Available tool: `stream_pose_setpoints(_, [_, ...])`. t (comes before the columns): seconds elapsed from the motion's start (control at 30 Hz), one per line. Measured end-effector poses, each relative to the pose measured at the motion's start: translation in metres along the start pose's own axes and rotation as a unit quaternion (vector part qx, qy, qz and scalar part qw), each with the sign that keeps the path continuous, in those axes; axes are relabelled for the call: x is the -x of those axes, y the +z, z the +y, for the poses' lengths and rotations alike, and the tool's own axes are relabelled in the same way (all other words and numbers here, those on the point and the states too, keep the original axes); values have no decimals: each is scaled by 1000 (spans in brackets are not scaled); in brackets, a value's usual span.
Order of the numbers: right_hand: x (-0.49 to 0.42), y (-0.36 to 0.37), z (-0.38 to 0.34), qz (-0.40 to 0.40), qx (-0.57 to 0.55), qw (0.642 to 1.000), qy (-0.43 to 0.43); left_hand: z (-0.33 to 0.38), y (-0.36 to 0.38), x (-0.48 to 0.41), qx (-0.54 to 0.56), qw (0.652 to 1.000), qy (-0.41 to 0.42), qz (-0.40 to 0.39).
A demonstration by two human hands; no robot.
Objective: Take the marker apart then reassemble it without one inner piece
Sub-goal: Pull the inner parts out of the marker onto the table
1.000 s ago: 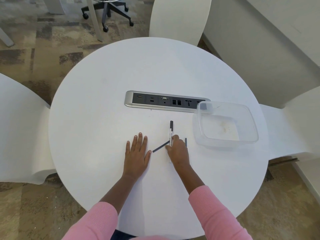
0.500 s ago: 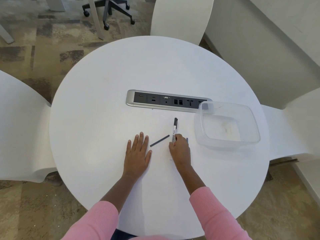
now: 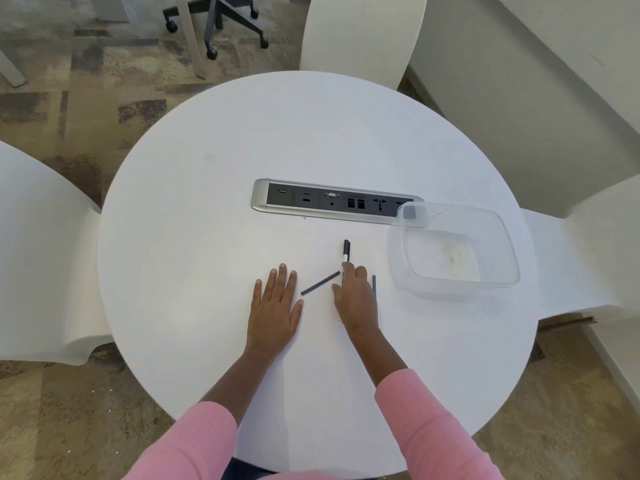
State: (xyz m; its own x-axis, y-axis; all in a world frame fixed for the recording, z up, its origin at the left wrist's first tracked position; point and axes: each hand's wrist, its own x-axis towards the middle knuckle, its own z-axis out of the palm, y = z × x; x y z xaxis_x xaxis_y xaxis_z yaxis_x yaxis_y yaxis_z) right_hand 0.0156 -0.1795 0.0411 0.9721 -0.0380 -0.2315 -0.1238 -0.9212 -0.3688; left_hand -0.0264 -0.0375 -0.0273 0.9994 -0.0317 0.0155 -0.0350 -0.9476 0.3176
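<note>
The marker (image 3: 345, 251), white with a black cap, lies on the round white table (image 3: 207, 237), pointing away from me. Its near half is hidden under my right hand (image 3: 355, 297), whose fingers curl down over the barrel. Between my hands a thin dark rod (image 3: 320, 283) lies slanted, its far end close to my right index finger. Just right of my right hand a shorter dark piece (image 3: 374, 284) rests on the table. My left hand (image 3: 275, 306) is flat on the table, fingers spread, holding nothing.
A clear plastic container (image 3: 509, 251) stands to the right of the marker. A silver and black socket strip (image 3: 298, 200) is set into the table beyond the hands. White chairs stand left (image 3: 38, 254), right (image 3: 588, 254) and at the far side (image 3: 360, 32).
The dark rod, whose end touched my right fingers a second ago, now lies slightly farther out and apart from them. My right hand stays on the marker. My left hand has not moved.
</note>
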Motion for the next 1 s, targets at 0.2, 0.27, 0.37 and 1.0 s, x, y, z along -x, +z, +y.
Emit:
stream_pose_setpoints(0.2, [0, 9, -3, 20, 5, 993, -114, -1, 0, 0, 2, 1000, -4, -12])
stream_pose_setpoints(0.27, [1, 10, -4, 7, -8, 992, -127, -1, 0, 0, 1, 1000, -4, -14])
stream_pose_setpoints(0.37, [2, 12, -3, 9, 19, 987, -162, -1, -1, 0, 3, 1000, -5, -14])
stream_pose_setpoints(1.0, [-8, -48, 7, 114, -112, 976, -150, 3, -1, 0, -11, 1000, -1, 5])
